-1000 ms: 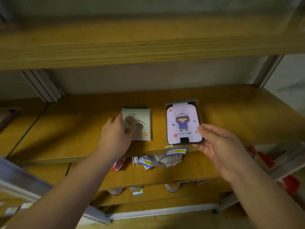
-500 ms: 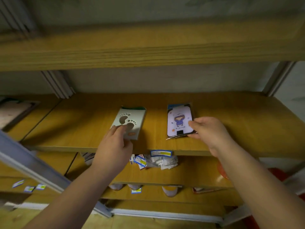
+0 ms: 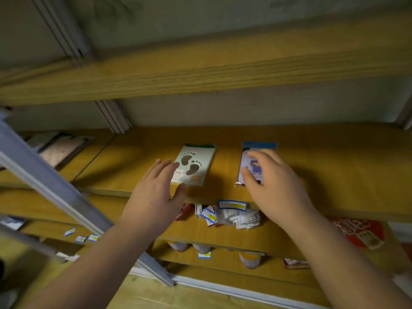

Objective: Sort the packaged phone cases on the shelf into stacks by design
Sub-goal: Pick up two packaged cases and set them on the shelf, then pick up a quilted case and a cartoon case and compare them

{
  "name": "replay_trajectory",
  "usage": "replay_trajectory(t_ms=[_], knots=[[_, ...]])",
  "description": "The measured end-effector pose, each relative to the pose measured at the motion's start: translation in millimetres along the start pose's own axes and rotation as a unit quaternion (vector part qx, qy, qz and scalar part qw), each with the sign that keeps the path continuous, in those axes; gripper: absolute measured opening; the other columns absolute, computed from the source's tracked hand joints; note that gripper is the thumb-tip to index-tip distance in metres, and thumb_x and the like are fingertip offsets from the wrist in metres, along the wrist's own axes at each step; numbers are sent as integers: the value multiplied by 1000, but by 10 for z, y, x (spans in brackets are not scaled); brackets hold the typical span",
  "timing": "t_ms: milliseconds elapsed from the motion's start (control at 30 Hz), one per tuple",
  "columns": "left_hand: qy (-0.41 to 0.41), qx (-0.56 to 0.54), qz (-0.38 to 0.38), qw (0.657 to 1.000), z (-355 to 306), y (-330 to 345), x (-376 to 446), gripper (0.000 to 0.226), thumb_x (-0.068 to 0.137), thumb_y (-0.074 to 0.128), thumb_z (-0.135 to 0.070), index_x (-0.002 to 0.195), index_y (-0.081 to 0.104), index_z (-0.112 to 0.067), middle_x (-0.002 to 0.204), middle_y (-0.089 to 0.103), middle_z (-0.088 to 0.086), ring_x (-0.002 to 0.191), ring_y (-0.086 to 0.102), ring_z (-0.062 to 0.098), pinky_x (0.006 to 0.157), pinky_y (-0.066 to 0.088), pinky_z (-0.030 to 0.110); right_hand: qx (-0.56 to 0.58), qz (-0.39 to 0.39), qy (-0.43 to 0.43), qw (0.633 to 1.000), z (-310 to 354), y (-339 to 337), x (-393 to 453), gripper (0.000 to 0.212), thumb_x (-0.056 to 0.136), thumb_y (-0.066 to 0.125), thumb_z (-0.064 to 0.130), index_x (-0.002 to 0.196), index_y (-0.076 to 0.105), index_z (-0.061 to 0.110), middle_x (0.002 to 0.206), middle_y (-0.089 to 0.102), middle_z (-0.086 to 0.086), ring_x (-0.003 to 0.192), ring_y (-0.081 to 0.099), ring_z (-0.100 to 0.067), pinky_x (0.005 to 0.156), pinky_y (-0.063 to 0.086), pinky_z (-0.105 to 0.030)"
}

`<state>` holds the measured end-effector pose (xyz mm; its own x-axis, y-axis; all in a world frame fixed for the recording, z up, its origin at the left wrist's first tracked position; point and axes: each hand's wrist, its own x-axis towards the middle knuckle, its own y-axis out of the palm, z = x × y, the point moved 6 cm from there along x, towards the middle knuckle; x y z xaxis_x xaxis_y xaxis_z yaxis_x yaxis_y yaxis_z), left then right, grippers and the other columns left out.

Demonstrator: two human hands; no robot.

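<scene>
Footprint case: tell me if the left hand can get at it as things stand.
Probably yes. The left hand lies open at the footprint case, its fingers at the near-left edge, with nothing between them on the shelf.

Footprint pkg (image 3: 194, 164) flat left of cartoon pkg (image 3: 249, 159)
</scene>
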<state>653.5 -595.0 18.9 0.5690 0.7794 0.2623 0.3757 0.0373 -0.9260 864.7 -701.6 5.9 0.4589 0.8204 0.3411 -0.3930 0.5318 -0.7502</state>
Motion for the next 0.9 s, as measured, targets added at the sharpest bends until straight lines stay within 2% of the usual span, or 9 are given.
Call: replay_trajectory(t_ms=[233,433,533,633,800,900], knots=[[-13,39,-8,999,338,-287,-196,61,96,54,-39,152,37,-21,159,35,-2,151,19,15,117,18,29,-27,63,-87,994,659,356,-75,49,95,54,43,140,48,25,139,47,8,125,48,-13,101,44,-29],[-46,34,-38,998,965,-607,-555,61,96,53,-41,152,36,-23,160,33,-7,151,16,11,116,18,28,-29,104,-125,986,1226,747,-100,52,96,52,46,145,42,32,146,40,13,134,38,-8,106,36,-24],[-67,32,-47,996,1391,-786,-745,61,96,54,-42,151,38,-23,159,35,-7,151,19,11,116,20,26,-28,109,-138,984,1619,979,-110,54,96,51,49,146,39,33,145,39,15,131,39,-6,103,40,-24],[-85,26,-63,994,1875,-1006,-974,59,95,54,-42,150,39,-26,158,36,-10,150,20,9,116,23,28,-21,121,-161,979,2130,1268,-180,53,96,52,47,145,40,33,141,39,18,128,40,-4,101,36,-20],[-132,6,-92,987,2823,-1444,-1380,60,93,54,-41,149,42,-24,155,42,-6,149,25,12,117,34,41,-6,138,-202,969,3089,1834,-329,49,94,56,43,141,47,30,139,43,17,128,42,-5,100,35,-19],[-152,7,-95,984,3427,-1686,-1602,59,94,55,-41,149,42,-24,155,41,-6,149,24,11,118,32,37,14,150,-210,966,3630,2240,-379,49,94,56,43,140,46,32,137,42,20,126,43,-4,102,42,-24]])
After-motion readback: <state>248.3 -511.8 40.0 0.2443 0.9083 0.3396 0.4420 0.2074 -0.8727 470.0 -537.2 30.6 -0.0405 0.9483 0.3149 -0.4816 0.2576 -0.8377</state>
